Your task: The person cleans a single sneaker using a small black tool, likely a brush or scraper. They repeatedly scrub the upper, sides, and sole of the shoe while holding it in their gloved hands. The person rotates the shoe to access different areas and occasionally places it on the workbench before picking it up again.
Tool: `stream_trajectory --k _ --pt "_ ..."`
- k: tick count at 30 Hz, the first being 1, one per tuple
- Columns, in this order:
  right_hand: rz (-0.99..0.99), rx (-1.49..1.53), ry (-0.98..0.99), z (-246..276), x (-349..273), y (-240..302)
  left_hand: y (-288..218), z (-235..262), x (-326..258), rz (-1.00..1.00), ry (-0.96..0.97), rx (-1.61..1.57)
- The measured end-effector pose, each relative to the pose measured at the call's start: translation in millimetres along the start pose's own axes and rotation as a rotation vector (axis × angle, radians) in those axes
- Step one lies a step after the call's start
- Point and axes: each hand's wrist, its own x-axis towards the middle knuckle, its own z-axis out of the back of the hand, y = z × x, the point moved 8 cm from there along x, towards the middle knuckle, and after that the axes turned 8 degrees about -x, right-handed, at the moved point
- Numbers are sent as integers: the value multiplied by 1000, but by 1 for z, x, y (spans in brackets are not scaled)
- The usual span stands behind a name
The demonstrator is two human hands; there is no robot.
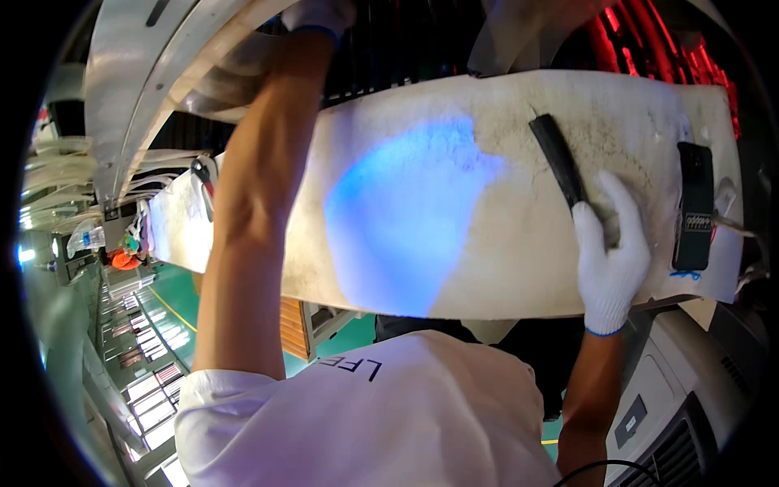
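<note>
Right hand (614,264): one, in a white knitted glove with blue cuff edge, over the worktop. Thumb (588,231) and forefinger (622,199) spread apart in a V; the remaining fingers cannot be told apart.

Black bar (557,154): one, slim, lying at a slant just ahead of the right thumb, its near end at the thumb tip. Whether the two touch cannot be told.

Left hand (320,15): one, white glove, blue cuff edge, at the upper rim, far ahead and to the left of the right fingers. Its fingers are out of sight; whether spread, pressed together or pinching cannot be told.

Worktop (519,276): one, long, off-white, stained, beneath the right fingers, with a blue patch of light (406,219) to their left.

Black case (695,203): one, oblong, lying to the right of the forefinger; a blue scrap (686,275) at its near end.

Hand tool (204,187): one, partly red, on the worktop far left of the right fingers, beyond the left arm (260,178).

Curved panel (138,89): one, metal, left of the left hand.

Bars (641,36): several, lit red, ahead of the right fingers, past the worktop's far edge.

Machine housing (657,373): one, pale grey, nearer the body than the right fingers.
</note>
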Motion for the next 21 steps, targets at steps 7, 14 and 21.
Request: stream_trajectory --k 7,14,21 --pt "-7 -42 -14 -1 1 -1 23 -33 28 122 -30 -246" --pt "-12 -74 -51 6 5 -2 -68 -17 -1 -225 -152 -657" --pt "112 -46 -122 0 6 7 -223 87 -226 -569 460 -994"
